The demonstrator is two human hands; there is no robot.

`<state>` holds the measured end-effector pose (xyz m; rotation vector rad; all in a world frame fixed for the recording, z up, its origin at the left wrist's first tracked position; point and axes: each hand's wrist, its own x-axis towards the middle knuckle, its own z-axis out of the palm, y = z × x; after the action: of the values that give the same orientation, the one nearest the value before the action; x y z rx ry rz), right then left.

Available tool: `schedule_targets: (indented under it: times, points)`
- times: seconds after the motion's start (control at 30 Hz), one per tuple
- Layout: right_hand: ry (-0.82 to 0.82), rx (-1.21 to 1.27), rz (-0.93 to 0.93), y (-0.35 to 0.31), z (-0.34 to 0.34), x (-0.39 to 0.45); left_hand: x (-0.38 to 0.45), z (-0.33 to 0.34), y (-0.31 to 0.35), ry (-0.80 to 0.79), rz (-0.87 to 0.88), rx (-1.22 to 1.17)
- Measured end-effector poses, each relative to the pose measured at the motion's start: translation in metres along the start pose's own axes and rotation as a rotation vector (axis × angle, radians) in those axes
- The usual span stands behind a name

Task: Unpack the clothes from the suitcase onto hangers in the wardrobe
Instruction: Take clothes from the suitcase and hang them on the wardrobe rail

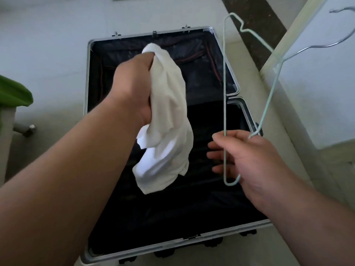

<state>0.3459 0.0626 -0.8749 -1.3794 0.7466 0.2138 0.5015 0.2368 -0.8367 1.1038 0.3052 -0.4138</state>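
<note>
Lying open on the pale floor, a dark-lined suitcase with a silver metal frame fills the middle of the view, and every other place is given from it. Its far half is lined with dark fabric crossed by thin reddish straps, and its near half is in deep shadow, so what lies in it cannot be made out. Above the suitcase, over the join of its two halves, a bunched white garment is gripped by the left hand; the fingers are curled tightly round the upper part of the cloth, and the rest of the cloth hangs down loose and crumpled over the near half, clear of the lining. Over the right side of the suitcase a pale green wire hanger is held by the right hand, pinched near one of its lower corners between thumb and curled fingers, with the long straight bar standing nearly upright and the hook pointing away towards the upper right. Garment and hanger are kept apart, with a gap of dark lining seen between them. To the right of the suitcase a pale panel with a cream edge is seen, and beyond it a dark speckled strip runs across the floor. To the left of the suitcase, at the frame's edge, something green is seen above a pale leg with a castor.
</note>
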Motion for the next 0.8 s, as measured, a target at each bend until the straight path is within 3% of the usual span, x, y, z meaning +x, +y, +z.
schedule_targets:
  times: [0.23, 0.33, 0.53, 0.67, 0.8]
  points:
    - [0.073, 0.017, -0.207, -0.01, 0.007, 0.012, -0.04, 0.028, 0.019, -0.382, -0.065, -0.16]
    - [0.05, 0.018, -0.213, -0.013, 0.002, 0.014, -0.045, 0.025, 0.022, -0.475, -0.089, -0.189]
    - [-0.193, 0.023, -0.195, -0.019, 0.001, -0.003, -0.056, -0.005, 0.036, -0.473, -0.12, -0.07]
    - [-0.178, 0.031, -0.198, -0.022, -0.002, -0.006, -0.078, -0.036, 0.041, -0.376, -0.096, 0.001]
    - [-0.175, 0.056, -0.218, -0.02, 0.002, -0.01, -0.078, -0.042, 0.018, -0.359, -0.255, 0.012]
